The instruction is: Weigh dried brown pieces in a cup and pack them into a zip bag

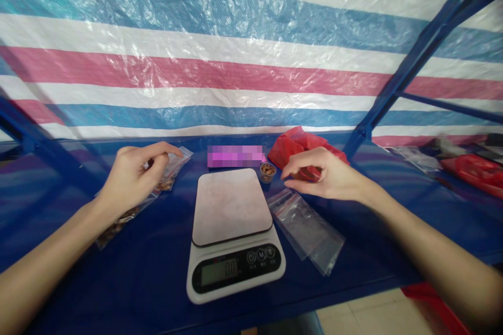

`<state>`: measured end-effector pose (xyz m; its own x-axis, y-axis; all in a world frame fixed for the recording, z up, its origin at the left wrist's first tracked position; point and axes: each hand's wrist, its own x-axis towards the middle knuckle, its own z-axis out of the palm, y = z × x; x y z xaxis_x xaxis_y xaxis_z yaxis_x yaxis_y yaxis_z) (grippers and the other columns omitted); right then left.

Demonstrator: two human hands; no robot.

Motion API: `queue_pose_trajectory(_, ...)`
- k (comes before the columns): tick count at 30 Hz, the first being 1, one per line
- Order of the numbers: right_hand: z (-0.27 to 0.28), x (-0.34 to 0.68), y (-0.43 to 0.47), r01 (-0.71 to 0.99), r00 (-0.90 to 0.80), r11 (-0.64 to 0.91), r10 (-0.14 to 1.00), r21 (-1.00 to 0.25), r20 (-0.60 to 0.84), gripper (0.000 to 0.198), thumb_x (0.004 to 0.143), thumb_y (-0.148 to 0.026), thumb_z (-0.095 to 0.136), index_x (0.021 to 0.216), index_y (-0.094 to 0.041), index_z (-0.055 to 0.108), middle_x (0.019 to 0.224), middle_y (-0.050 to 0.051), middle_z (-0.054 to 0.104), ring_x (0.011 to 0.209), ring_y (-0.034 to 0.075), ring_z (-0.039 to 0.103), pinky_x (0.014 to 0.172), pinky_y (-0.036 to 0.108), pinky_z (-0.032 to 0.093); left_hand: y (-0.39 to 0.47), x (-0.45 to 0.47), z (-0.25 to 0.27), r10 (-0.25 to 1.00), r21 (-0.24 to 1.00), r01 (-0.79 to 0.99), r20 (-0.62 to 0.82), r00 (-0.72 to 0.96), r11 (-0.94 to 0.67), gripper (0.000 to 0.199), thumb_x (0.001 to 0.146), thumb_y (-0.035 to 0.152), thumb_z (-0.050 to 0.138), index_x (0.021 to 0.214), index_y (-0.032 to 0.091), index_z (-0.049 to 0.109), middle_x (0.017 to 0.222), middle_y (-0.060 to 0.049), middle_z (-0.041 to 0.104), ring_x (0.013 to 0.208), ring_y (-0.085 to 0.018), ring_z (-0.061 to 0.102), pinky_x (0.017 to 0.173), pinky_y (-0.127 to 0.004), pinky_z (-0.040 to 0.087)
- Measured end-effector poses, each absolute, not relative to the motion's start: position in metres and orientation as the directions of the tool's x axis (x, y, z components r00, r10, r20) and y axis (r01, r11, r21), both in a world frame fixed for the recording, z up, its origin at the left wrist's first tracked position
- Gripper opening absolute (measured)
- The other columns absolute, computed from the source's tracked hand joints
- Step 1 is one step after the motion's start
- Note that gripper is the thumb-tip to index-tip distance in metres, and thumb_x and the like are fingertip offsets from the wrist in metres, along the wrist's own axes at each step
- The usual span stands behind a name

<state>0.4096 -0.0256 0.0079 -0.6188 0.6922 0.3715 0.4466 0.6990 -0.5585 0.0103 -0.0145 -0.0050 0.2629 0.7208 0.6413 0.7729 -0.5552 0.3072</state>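
Observation:
My left hand (137,172) is at the left, its fingers curled and pinching at a small clear zip bag (167,184) with brown pieces in it. Under that wrist lie more filled zip bags (121,222). My right hand (314,172) hovers with thumb and fingers apart, holding nothing. Just left of its fingertips stands a small round cup (268,171) of brown pieces. Flat clear zip bags (310,233) lie below this hand. Between both hands sits a white digital kitchen scale (233,209), its plate bare and its display seeming to read 0.0.
A crumpled red plastic bag (291,144) lies behind my right hand. A purple pixelated patch (236,156) covers something behind the scale. Blue metal posts (393,89) frame the blue table (157,282), with a striped sheet (236,63) behind. More red packaging (471,170) lies far right.

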Motion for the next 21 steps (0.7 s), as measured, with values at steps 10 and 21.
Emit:
queue_pose_trajectory(10, -0.002, 0.411, -0.022, 0.521, -0.789, 0.559, 0.604, -0.646, -0.113, 0.033, 0.086, -0.045, 0.089, 0.083, -0.016, 0.072, 0.088, 0.001, 0.067, 0.075, 0.014, 0.061, 0.067, 0.025, 0.046, -0.014, 0.009, -0.004, 0.745, 0.317, 0.785, 0.616, 0.256, -0.532, 0.038, 0.091, 0.024, 0.045, 0.089, 0.014, 0.081, 0.064, 0.004, 0.071, 0.042, -0.006, 0.044, 0.051, -0.019, 0.036)
queue_pose_trajectory(21, -0.008, 0.416, -0.022, 0.565, -0.747, 0.583, 0.662, -0.583, -0.061, 0.016, 0.086, -0.008, 0.079, 0.087, -0.019, 0.067, 0.100, 0.001, 0.062, 0.090, 0.016, 0.062, 0.073, 0.024, 0.047, -0.008, 0.004, -0.010, 0.758, 0.367, 0.750, 0.598, 0.262, -0.550, 0.037, 0.096, 0.026, 0.045, 0.091, 0.016, 0.080, 0.079, 0.000, 0.080, 0.055, -0.011, 0.064, 0.059, -0.021, 0.046)
